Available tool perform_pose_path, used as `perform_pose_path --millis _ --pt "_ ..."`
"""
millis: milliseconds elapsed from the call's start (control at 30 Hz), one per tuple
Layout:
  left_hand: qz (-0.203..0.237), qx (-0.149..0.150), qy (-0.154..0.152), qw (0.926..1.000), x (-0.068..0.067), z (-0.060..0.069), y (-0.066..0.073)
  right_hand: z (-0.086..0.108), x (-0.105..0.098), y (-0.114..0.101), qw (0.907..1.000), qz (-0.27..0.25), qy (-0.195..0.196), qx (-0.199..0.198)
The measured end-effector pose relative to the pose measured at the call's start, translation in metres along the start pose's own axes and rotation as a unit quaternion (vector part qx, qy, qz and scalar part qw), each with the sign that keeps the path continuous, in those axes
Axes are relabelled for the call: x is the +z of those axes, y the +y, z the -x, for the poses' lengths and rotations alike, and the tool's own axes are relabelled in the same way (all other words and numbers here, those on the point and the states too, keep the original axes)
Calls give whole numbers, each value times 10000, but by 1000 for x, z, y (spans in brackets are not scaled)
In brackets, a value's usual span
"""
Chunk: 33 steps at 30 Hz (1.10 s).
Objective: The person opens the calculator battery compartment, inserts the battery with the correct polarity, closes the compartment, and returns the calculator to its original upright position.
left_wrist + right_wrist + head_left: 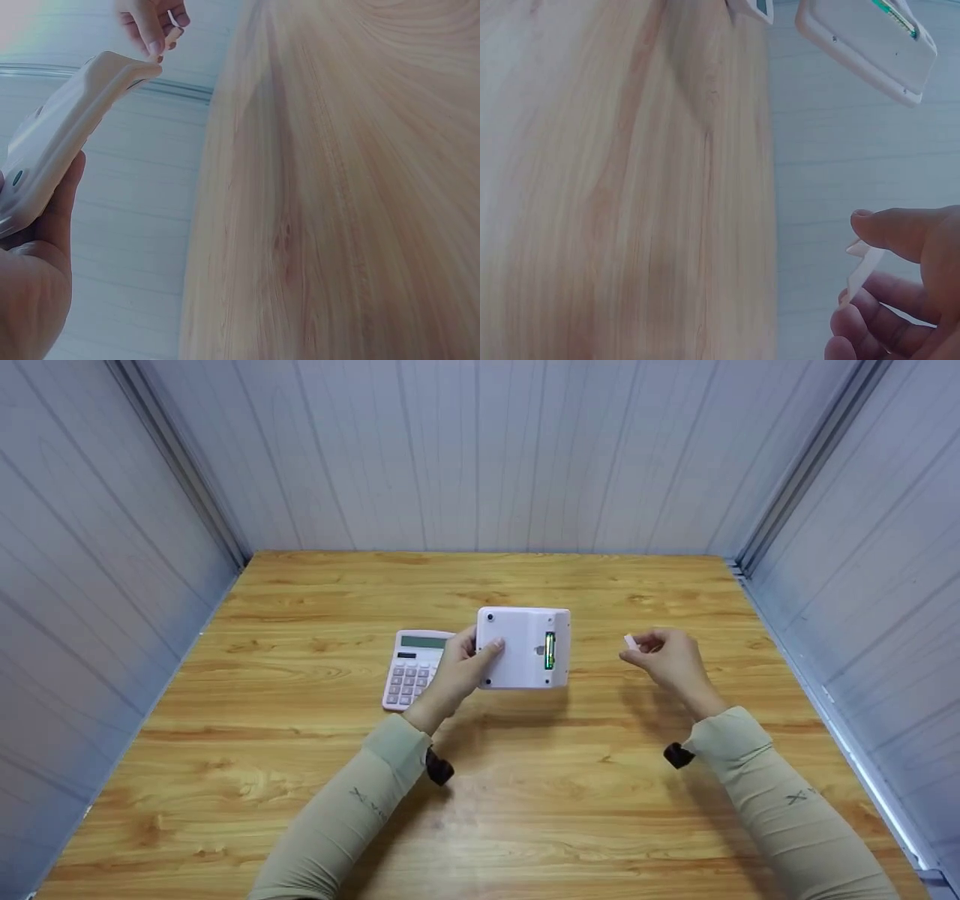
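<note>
In the head view my left hand (459, 669) grips a pale pink calculator (517, 649) by its left side, thumb across the back. Its back faces up and the battery slot is uncovered, with a green battery (550, 651) lying inside. Off to the right, my right hand (670, 660) pinches a small pale battery cover (631, 643), apart from the calculator. The right wrist view shows this cover (862, 271) between thumb and fingers. A second pink calculator (409, 675) lies face up on the table, partly hidden behind my left hand and forearm.
The wood-grain table (525, 825) reaches to pale panelled walls (480, 457) at the back and both sides. A dark wrist camera (439, 769) sits under my left cuff, and another dark camera (678, 755) at the right cuff.
</note>
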<state>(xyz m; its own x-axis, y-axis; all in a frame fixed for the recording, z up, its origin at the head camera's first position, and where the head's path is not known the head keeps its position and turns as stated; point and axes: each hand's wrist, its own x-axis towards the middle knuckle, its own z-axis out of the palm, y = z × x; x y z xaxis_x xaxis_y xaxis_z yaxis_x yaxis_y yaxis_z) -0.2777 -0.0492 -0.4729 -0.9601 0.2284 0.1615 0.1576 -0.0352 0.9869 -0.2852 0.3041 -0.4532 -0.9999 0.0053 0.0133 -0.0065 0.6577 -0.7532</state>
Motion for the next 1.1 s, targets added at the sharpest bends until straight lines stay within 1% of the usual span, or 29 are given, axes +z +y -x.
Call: perform_pose_path --millis 300,567,800,967,1100 --pt "-10 -20 -11 10000 2 -2 1 6 -1 -3 9996 -164 203 -140" --pt "33 -45 36 10000 2 -3 0 9 1 -11 9988 -399 293 -41" --pt "-102 -23 143 9998 2 -3 0 11 7 -20 9966 -618 439 -313" --pt "-91 -16 102 9999 2 -3 0 14 12 -30 9955 -697 484 -413" --pt "-58 23 76 10000 3 -3 -1 16 17 -33 9939 -801 546 -534"
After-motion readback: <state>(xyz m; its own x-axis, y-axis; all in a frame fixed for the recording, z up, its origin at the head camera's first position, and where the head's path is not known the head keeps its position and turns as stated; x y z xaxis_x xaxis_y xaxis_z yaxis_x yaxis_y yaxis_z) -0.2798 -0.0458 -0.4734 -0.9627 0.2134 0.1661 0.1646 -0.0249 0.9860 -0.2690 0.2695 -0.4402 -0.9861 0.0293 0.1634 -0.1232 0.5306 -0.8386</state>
